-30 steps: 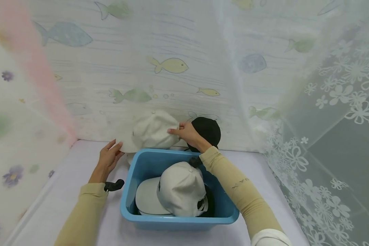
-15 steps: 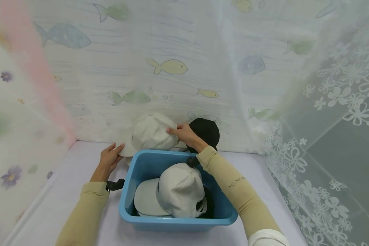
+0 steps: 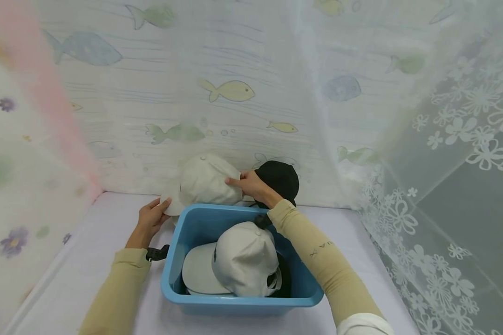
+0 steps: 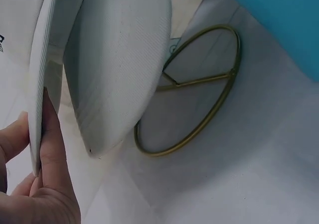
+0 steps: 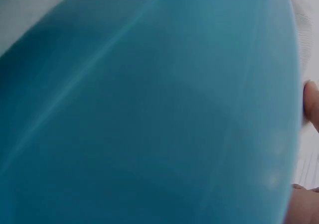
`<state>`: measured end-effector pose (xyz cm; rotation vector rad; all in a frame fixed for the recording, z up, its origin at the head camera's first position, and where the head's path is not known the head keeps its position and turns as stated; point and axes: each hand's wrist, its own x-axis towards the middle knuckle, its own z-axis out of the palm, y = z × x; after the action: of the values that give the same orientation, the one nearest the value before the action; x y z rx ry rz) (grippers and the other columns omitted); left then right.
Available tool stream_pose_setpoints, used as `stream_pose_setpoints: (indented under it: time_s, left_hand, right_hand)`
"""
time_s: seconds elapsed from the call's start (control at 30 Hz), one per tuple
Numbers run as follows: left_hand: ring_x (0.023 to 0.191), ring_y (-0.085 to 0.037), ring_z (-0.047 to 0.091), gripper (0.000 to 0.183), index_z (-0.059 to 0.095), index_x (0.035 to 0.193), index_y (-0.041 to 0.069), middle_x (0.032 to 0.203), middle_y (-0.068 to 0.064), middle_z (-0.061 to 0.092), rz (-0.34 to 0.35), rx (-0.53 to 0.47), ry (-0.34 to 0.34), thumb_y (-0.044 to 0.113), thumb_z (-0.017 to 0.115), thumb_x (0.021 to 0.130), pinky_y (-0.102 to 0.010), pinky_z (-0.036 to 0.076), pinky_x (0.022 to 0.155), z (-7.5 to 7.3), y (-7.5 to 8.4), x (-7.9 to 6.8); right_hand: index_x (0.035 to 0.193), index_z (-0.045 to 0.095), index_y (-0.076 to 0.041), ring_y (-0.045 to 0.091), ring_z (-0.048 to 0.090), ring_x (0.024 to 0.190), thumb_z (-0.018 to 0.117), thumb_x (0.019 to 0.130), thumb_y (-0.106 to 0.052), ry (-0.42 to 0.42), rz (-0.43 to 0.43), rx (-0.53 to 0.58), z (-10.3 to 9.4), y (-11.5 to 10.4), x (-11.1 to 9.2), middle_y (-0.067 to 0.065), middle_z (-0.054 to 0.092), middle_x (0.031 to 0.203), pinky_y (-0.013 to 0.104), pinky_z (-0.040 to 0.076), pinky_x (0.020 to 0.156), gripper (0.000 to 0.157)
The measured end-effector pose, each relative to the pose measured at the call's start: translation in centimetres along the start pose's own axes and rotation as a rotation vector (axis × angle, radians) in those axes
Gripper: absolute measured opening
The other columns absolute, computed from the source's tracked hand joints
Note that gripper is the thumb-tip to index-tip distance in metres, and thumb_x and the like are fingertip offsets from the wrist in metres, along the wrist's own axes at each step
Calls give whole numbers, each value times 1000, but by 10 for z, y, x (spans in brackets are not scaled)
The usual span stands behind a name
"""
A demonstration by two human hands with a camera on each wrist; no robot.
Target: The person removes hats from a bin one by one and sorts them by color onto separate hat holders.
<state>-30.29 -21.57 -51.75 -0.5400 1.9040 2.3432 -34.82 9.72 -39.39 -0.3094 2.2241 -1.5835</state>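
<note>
Behind the tub, an off-white baseball cap [image 3: 209, 179] is held between both hands, brim to the left. My left hand [image 3: 150, 217] pinches the brim; in the left wrist view the thumb lies on one face and the fingers on the other. My right hand [image 3: 255, 186] grips the back edge of the crown, thumb on the near side. Much of that hand is hidden by the tub in the right wrist view. A second pale brim [image 4: 114, 74] shows beside the held one, close above a round gold wire base [image 4: 227, 92].
A blue plastic tub [image 3: 172, 270] stands in front, under the right forearm. Inside lies a light grey cap [image 3: 245, 258] with something dark beneath it. A black cap [image 3: 278, 179] is just right of my right hand. Printed curtain [image 3: 234, 56] hangs behind.
The left hand has come slightly right and its thumb now lies over the brim. The held cap has dipped a little. The right hand keeps its grip on the back.
</note>
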Motion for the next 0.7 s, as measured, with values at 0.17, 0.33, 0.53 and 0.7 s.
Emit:
stream_pose_setpoints:
  time_s: [0.17,0.33,0.53,0.7]
  left_hand:
    - [105,-3,59,69,23,161,2,162,-22,33,19,32,-10,28,56,106,-11,55,75,0,3,-4]
    - [90,4,60,70,23,161,1,162,-22,32,0,-5,-12,25,57,105,-11,55,74,1,5,-5]
    - [85,7,60,69,25,160,0,160,-24,35,9,-8,-3,26,58,105,-11,55,72,1,1,-2]
    - [78,5,60,73,30,158,-2,122,-9,65,6,-3,6,27,65,101,-12,55,69,0,5,-3]
  right_hand:
    - [82,61,-6,14,52,69,70,99,-27,47,-14,-33,0,-2,0,2,56,75,30,47,67,29]
    - [82,61,-6,14,51,68,69,99,-28,57,-6,-48,-1,-5,2,1,54,73,32,47,69,30]
    - [81,56,-7,14,45,65,68,99,-34,14,14,-121,-2,-5,4,1,45,70,40,44,74,35]
    - [73,39,-14,12,27,56,69,97,-41,28,23,-206,0,-7,7,-4,26,64,29,31,58,47]
